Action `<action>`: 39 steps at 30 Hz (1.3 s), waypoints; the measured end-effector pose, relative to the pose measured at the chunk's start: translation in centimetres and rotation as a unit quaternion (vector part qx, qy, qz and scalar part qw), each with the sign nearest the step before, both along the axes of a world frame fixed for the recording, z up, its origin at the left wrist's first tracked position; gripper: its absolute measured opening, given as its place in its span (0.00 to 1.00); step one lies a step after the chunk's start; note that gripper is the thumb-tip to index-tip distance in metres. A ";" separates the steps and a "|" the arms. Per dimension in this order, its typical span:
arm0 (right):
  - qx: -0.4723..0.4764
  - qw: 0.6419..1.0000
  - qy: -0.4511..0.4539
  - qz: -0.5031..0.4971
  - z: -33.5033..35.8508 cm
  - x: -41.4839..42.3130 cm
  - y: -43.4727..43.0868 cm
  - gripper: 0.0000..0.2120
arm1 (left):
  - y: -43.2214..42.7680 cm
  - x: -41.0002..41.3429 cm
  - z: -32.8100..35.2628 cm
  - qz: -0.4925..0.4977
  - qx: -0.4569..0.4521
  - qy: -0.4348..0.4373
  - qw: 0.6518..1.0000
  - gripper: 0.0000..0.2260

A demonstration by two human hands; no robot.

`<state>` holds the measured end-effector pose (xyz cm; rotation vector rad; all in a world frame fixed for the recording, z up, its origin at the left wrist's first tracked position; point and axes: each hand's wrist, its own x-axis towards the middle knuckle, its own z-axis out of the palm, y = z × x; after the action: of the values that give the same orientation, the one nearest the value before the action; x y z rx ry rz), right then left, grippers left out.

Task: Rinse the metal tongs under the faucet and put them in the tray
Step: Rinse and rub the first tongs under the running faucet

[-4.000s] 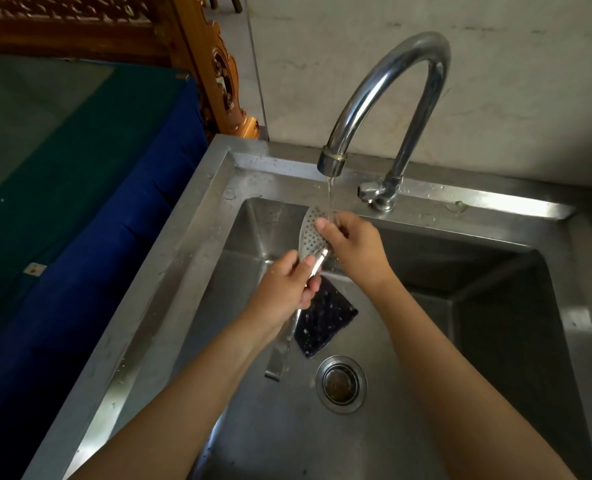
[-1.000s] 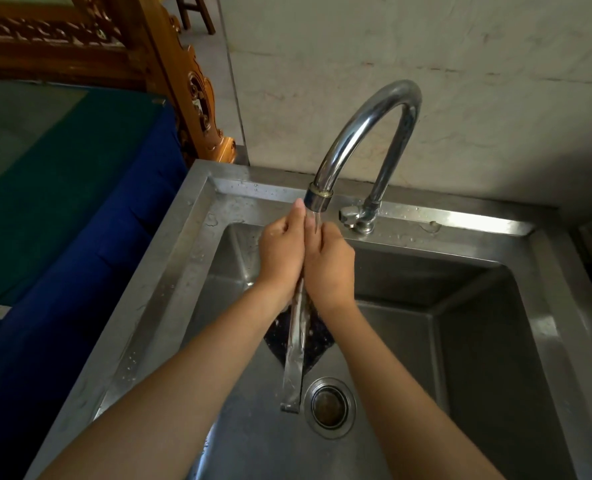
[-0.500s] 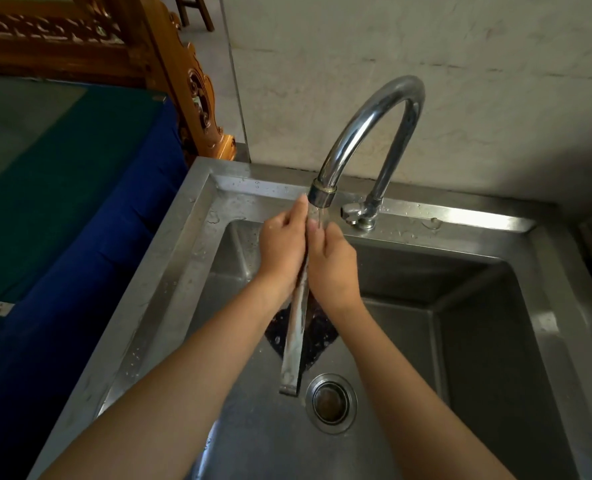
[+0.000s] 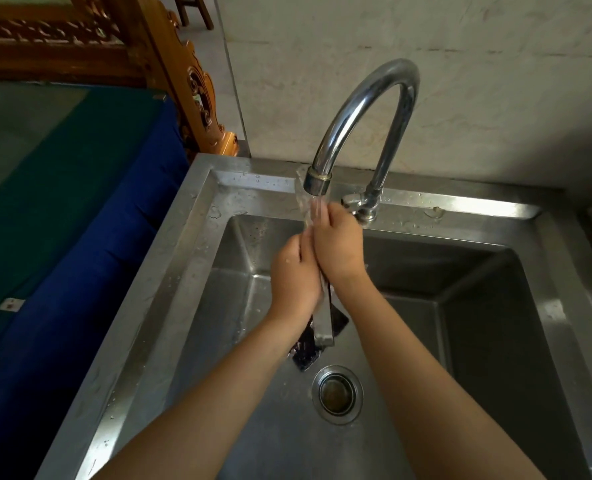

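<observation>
The metal tongs (image 4: 324, 325) stand nearly upright between my palms over the sink (image 4: 197, 209). Their flat handle end sticks out below my hands, and the blurred upper end rises beside the spout of the chrome faucet (image 4: 363, 109). Water runs from the spout onto the tongs and my fingers. My left hand (image 4: 294, 275) wraps the tongs from the left, lower down. My right hand (image 4: 337, 242) presses on them from the right, higher up, fingertips just under the spout. No tray is in view.
A dark speckled sponge or cloth (image 4: 308, 351) lies on the sink floor under the tongs, just left of the drain (image 4: 337, 393). A blue-and-green cloth-covered surface (image 4: 62, 202) borders the sink on the left, with carved wooden furniture (image 4: 183, 81) behind. A pale wall backs the faucet.
My left hand has slid down the tongs while my right hand stays high near the spout. The tongs have risen, so less handle shows below my hands.
</observation>
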<state>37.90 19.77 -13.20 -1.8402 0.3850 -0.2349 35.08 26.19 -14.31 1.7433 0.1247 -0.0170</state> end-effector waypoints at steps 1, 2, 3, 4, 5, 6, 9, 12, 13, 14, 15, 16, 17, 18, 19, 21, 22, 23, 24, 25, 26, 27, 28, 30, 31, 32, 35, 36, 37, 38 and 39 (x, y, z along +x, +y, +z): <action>-0.019 1.000 0.001 0.008 0.0 -0.6 0.2 0.17 | 0.0 0.4 0.2 0.006 -0.014 -0.001 1.000 0.16; -0.034 0.999 -0.002 0.005 0.1 -1.1 0.2 0.16 | -0.1 0.7 0.3 0.004 -0.028 -0.001 1.000 0.16; -0.043 0.999 -0.007 -0.002 0.3 -1.5 0.2 0.16 | -0.1 0.8 0.3 0.000 -0.030 -0.003 1.000 0.16; -0.052 0.999 -0.010 -0.007 0.5 -1.8 0.1 0.15 | -0.2 0.8 0.3 -0.002 -0.023 -0.009 1.000 0.16; -0.062 0.998 -0.006 -0.005 0.8 -2.1 0.1 0.15 | -0.2 0.9 0.3 -0.002 -0.020 -0.014 1.000 0.16; -0.074 0.997 0.002 -0.001 1.0 -2.4 0.1 0.15 | -0.2 0.9 0.4 0.001 -0.024 -0.016 1.000 0.16; -0.109 0.994 0.020 0.009 1.1 -3.1 0.3 0.15 | -0.2 0.9 0.7 0.008 -0.049 -0.015 0.999 0.16; -0.147 0.988 0.036 0.019 1.0 -3.9 0.4 0.16 | -0.3 0.8 1.0 0.034 -0.045 -0.017 0.998 0.19; -0.157 0.986 0.043 0.023 0.9 -4.3 0.4 0.17 | -0.3 0.9 1.1 0.044 -0.047 -0.008 0.998 0.20; -0.168 0.984 0.046 0.029 0.8 -4.6 0.5 0.18 | -0.3 1.1 1.3 0.051 -0.055 0.003 0.997 0.21; -0.179 0.982 0.044 0.035 0.6 -5.1 0.7 0.19 | -0.2 1.4 1.4 0.055 -0.064 0.015 0.996 0.21; -0.189 0.980 0.040 0.038 0.5 -5.6 0.9 0.19 | -0.2 1.7 1.5 0.057 -0.066 0.024 0.996 0.22; -0.197 0.979 0.035 0.038 0.4 -6.0 1.0 0.19 | -0.2 2.0 1.6 0.060 -0.061 0.031 0.996 0.23; -0.202 0.978 0.031 0.036 0.3 -6.4 1.2 0.19 | -0.1 2.3 1.6 0.062 -0.055 0.033 0.996 0.24; -0.204 0.978 0.028 0.030 0.2 -6.7 1.2 0.19 | -0.2 2.5 1.7 0.064 -0.054 0.032 0.996 0.24; -0.193 0.981 0.026 0.010 -0.1 -6.8 1.2 0.20 | -0.4 2.6 1.7 0.055 -0.054 0.038 0.996 0.21; -0.186 0.982 0.025 -0.002 -0.2 -6.7 1.1 0.19 | -0.4 2.5 1.7 0.040 -0.057 0.044 0.997 0.18; -0.181 0.983 0.021 -0.009 -0.3 -6.4 1.0 0.19 | -0.5 2.3 1.6 0.022 -0.061 0.046 0.997 0.16; -0.181 0.983 0.012 -0.012 -0.3 -6.0 0.9 0.18 | -0.5 2.0 1.6 0.004 -0.061 0.042 0.997 0.14; -0.184 0.983 0.001 -0.011 -0.2 -5.6 0.8 0.17 | -0.4 1.7 1.5 -0.008 -0.051 0.031 0.998 0.13; -0.184 0.983 -0.010 -0.010 -0.1 -5.2 0.7 0.17 | -0.4 1.5 1.5 -0.012 -0.036 0.017 0.999 0.13; -0.178 0.984 -0.019 -0.009 0.0 -4.7 0.6 0.17 | -0.3 1.3 1.4 -0.009 -0.022 0.002 1.000 0.13; -0.169 0.985 -0.025 -0.009 0.1 -4.1 0.6 0.18 | -0.1 1.1 1.4 -0.004 -0.013 -0.014 1.000 0.13; -0.153 0.988 -0.030 -0.004 0.3 -3.0 0.5 0.20 | 0.1 0.9 1.4 0.007 0.000 -0.044 0.999 0.13; -0.146 0.989 -0.033 0.001 0.4 -2.4 0.4 0.21 | 0.2 0.9 1.3 0.009 0.012 -0.057 0.998 0.14; -0.134 0.990 -0.036 0.006 0.6 -1.9 0.2 0.21 | 0.2 0.7 1.1 0.007 0.030 -0.071 0.997 0.14; -0.085 0.995 -0.046 0.017 1.1 -0.6 -0.6 0.22 | 0.1 -0.1 0.6 -0.010 0.086 -0.104 0.991 0.15; -0.071 0.996 -0.047 0.020 1.2 -0.4 -0.8 0.22 | 0.1 -0.2 0.5 -0.010 0.103 -0.109 0.989 0.15; -0.059 0.997 -0.046 0.022 1.2 -0.4 -0.8 0.23 | 0.0 -0.2 0.4 -0.007 0.118 -0.114 0.986 0.15; -0.045 0.998 -0.046 0.023 1.0 -0.5 -0.8 0.23 | 0.0 -0.1 0.4 -0.003 0.131 -0.120 0.984 0.16; -0.033 0.998 -0.048 0.021 0.9 -0.6 -0.7 0.23 | 0.0 -0.1 0.4 0.000 0.140 -0.124 0.982 0.17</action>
<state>37.31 19.04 -12.33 -1.8916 0.2756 -0.3085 34.99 26.17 -13.88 2.0100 -0.0592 0.2263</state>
